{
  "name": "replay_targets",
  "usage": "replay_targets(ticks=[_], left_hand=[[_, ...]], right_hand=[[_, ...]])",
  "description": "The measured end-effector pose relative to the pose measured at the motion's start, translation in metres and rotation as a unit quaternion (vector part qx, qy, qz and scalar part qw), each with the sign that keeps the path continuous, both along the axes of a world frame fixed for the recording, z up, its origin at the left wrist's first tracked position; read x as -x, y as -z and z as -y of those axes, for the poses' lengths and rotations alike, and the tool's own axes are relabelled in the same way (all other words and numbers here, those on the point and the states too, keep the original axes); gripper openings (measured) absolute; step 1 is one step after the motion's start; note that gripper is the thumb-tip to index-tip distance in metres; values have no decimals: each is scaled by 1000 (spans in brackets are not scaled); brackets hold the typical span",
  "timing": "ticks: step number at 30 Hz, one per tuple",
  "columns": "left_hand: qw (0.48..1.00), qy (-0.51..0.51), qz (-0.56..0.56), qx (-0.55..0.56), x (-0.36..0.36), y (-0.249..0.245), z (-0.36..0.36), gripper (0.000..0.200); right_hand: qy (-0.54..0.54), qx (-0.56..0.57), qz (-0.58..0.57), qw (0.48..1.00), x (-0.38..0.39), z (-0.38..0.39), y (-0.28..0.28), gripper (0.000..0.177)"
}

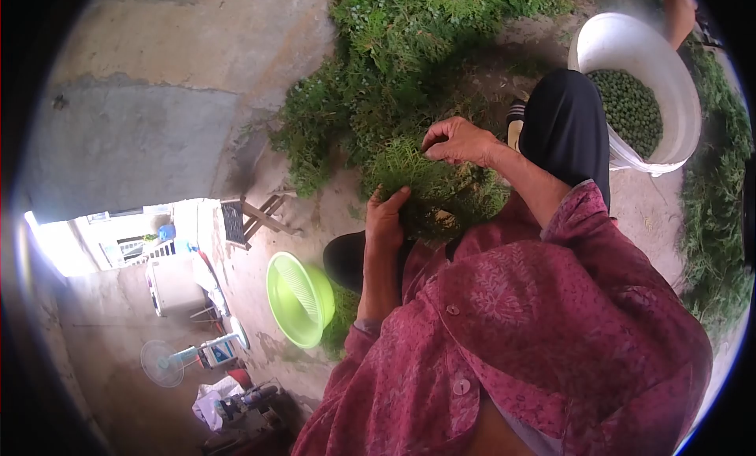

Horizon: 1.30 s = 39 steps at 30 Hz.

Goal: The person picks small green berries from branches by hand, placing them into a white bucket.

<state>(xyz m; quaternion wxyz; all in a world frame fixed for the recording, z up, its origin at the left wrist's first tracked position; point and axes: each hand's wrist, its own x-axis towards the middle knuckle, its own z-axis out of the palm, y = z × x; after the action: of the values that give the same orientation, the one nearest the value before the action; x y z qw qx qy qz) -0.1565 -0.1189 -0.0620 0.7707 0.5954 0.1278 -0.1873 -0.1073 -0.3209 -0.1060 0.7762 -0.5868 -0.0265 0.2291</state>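
Observation:
A leafy green sprig [405, 166] lies between my two hands, above my lap. My left hand [386, 212] grips its lower left side, thumb and fingers closed around the stems. My right hand [461, 141] is at the sprig's upper right, thumb and fingers pinched together; whatever is between them is too small to make out. More green foliage [465, 200] rests over my lap beneath the hands. A large pile of leafy branches [378, 70] lies on the floor beyond them.
A white bucket [677, 125] partly filled with small round green fruits [628, 109] stands at the right. A lime-green basin [296, 300] sits at the left, near a small wooden stool [264, 218]. Behind are a fan [163, 364] and more branches [713, 196] at the far right. Another person's arm [679, 15] shows at top right.

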Motion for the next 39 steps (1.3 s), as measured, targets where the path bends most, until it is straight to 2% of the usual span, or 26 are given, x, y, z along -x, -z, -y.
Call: replay_targets(ticks=[4,13,14,15,19,21,22,23,24,25,26,28,31,32,34,35,36,37,38,39], left_hand=[[1000,-2,4,1,0,-1,0,28],[1000,-11,-3,-21,1,-1,7,23],[1000,-17,-5,-11,2,-2,10,23],[1000,-24,-8,-2,2,-3,13,23],[1000,-18,1,-8,3,-3,18,22],[999,5,-9,-32,4,-1,16,20],[999,6,-9,-33,3,1,13,20],[999,8,-4,-31,2,4,8,22],[1000,8,2,-28,3,6,5,25],[1000,6,1,-28,4,3,6,25],[999,-3,-5,-39,4,-2,7,24],[999,-14,-11,-50,2,-5,9,23],[999,-8,6,-52,1,-6,9,23],[999,-7,-2,-50,1,-7,9,23],[999,-6,-11,-47,0,5,2,22],[992,30,61,-102,-4,27,-11,23],[976,68,132,-157,-6,29,-10,24],[976,69,132,-157,-7,30,-11,24],[969,85,147,-178,-7,31,-11,25],[961,101,162,-198,-7,29,-8,25]], right_hand=[[-15,19,18,1000,3,-2,-2,21],[28,39,46,998,4,-13,6,21],[79,147,153,974,4,-16,14,21],[127,252,256,925,5,-18,15,22],[123,290,227,921,7,-24,21,23],[199,203,184,941,-2,-23,36,18],[200,202,184,941,-7,-15,32,18],[155,13,41,987,-13,-4,28,14],[100,-176,-104,974,-14,4,20,11],[89,-287,-113,947,-11,7,10,10],[87,-287,-113,947,-8,7,3,10],[55,-354,-130,925,-3,6,-6,7],[31,-368,-123,921,0,13,-15,5],[28,-367,-124,922,0,13,-18,5],[1,-259,-30,965,1,12,-22,10],[1,-259,-30,965,3,8,-23,10],[-11,-157,2,987,7,1,-24,12],[-22,-54,34,998,10,-4,-24,14],[-21,-55,34,998,10,-10,-16,14],[22,35,115,992,11,-18,-10,14]])
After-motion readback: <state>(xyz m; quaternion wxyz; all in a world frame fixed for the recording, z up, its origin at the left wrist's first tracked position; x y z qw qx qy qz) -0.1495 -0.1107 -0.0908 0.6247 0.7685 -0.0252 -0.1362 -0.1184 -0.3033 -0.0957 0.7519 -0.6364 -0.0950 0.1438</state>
